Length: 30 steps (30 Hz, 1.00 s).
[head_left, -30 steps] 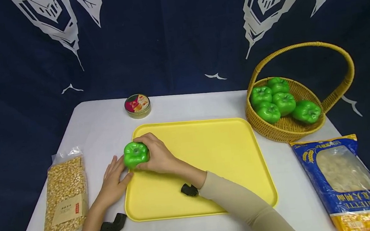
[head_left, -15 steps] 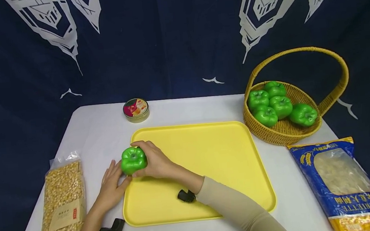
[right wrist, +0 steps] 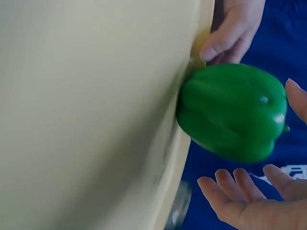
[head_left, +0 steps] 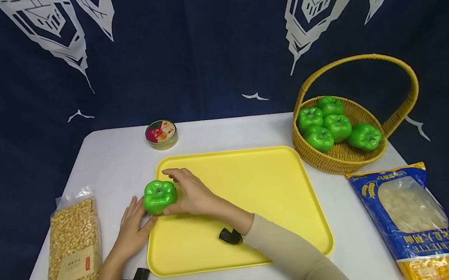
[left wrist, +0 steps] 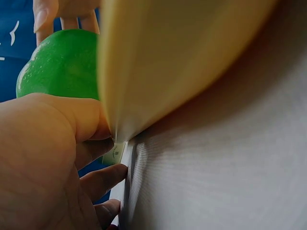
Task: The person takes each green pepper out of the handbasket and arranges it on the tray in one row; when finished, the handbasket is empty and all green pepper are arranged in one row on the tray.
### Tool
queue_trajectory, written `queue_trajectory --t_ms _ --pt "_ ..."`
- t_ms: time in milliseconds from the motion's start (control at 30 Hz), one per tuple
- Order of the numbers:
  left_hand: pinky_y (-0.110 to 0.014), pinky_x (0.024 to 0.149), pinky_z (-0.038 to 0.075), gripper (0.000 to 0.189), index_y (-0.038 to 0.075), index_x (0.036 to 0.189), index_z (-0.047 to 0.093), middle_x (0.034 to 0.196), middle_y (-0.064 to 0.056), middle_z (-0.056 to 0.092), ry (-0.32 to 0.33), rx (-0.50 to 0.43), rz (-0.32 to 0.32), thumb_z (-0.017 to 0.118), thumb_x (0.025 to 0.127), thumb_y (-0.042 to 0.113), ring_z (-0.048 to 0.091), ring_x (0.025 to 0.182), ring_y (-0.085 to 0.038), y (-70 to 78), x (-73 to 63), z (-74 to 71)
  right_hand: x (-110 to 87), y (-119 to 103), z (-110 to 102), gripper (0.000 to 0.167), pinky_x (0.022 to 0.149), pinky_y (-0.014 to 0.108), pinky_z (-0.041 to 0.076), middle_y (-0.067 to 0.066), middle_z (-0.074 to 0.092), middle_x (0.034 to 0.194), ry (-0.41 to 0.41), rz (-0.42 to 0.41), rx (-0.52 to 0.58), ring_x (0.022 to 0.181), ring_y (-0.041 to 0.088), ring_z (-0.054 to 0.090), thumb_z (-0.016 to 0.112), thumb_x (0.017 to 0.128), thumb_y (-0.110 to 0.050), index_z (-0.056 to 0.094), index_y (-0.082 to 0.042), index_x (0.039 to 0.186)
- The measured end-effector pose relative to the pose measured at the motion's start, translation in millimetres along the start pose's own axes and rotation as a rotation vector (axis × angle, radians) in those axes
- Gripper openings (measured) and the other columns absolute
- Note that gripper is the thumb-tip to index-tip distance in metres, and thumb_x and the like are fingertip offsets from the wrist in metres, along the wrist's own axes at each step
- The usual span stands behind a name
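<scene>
1. Progress: one green bell pepper (head_left: pixel 160 196) is out of the basket, over the left rim of the yellow tray (head_left: pixel 245 192), stem up. Setting-down looks nearly done to me; whether its full weight is on the rim, can't tell.
2. Left over: five green peppers (head_left: pixel 338 127) in the wicker basket (head_left: pixel 320 162), well apart from the right grip, beyond it and to its right. Neither hand on them.
3. Right grip (head_left: pixel 193 196): released — fingers spread around the pepper's right side, daylight between fingertips and skin in the right wrist view. Thumb just beside it; contact unclear. Pepper is directly left of this grip.
4. Right arm: forearm slants in over the tray from near right, wrist above the tray floor.
5. Left grip (head_left: pixel 133 232): relaxed, not clenched — fingers extended on the bench (head_left: pixel 228 135), thumb against the tray rim. Pepper just ahead and to its right.
6. Around: bag of corn kernels (head_left: pixel 74 244) left of left grip; round tin (head_left: pixel 161 135) beyond both; orecchiette bag (head_left: pixel 413 207) far right of right grip.
</scene>
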<state>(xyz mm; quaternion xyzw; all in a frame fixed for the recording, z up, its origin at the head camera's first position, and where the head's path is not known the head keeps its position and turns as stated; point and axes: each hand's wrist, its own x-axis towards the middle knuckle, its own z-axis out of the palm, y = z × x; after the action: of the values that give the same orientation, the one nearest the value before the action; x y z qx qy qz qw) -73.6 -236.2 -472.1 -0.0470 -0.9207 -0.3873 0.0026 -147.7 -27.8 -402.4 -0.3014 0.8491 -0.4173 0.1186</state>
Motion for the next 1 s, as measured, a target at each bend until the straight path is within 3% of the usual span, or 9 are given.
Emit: queue_trajectory --t_ms 267,600,767,900,1000 --pt "-0.067 0.116 -0.001 0.059 -0.008 0.147 0.033 0.154 -0.032 0.026 0.015 -0.029 -0.015 0.055 0.096 0.013 0.004 0.149 -0.048 0.2 -2.5 0.5 -20.6 9.9 -38.3 0.088 0.107 0.044 0.044 0.010 0.050 0.139 0.052 -0.034 0.042 0.129 0.026 0.047 0.088 0.072 -0.020 0.041 -0.015 0.146" --pt "-0.066 0.116 -0.002 0.060 -0.008 0.148 0.032 0.155 -0.032 0.025 -0.006 -0.020 -0.035 0.055 0.097 0.013 0.002 0.149 -0.047 0.6 -0.7 -0.5 -76.1 54.2 -104.5 0.080 0.106 0.052 0.044 0.010 0.049 0.141 0.252 0.008 0.072 0.130 0.031 0.048 0.086 0.074 -0.013 0.045 -0.011 0.143" --pt "-0.066 0.116 -0.002 0.060 -0.008 0.148 0.032 0.154 -0.033 0.025 -0.006 -0.028 -0.036 0.055 0.096 0.012 0.002 0.149 -0.047 0.3 -1.4 -0.5 -102.8 71.4 -146.6 0.074 0.108 0.050 0.043 0.015 0.048 0.141 0.430 0.023 0.086 0.131 0.033 0.047 0.082 0.076 -0.005 0.046 -0.004 0.141" --pt "-0.067 0.116 -0.002 0.060 -0.008 0.147 0.032 0.154 -0.033 0.026 -0.005 -0.035 -0.033 0.055 0.096 0.012 0.002 0.149 -0.048 0.5 -1.4 -0.7 -121.7 80.1 -185.0 0.069 0.106 0.031 0.046 0.013 0.051 0.140 0.649 0.054 0.089 0.129 0.028 0.050 0.078 0.079 0.002 0.046 -0.001 0.141" --pt "-0.066 0.116 -0.002 0.059 -0.008 0.148 0.032 0.155 -0.032 0.026 -0.007 -0.034 -0.032 0.055 0.097 0.013 0.002 0.149 -0.047 1.3 -0.6 -0.9 -134.0 87.5 -211.0 0.067 0.099 0.018 0.047 0.002 0.053 0.136 0.802 0.124 0.083 0.124 0.018 0.052 0.076 0.082 -0.001 0.048 -0.009 0.142"
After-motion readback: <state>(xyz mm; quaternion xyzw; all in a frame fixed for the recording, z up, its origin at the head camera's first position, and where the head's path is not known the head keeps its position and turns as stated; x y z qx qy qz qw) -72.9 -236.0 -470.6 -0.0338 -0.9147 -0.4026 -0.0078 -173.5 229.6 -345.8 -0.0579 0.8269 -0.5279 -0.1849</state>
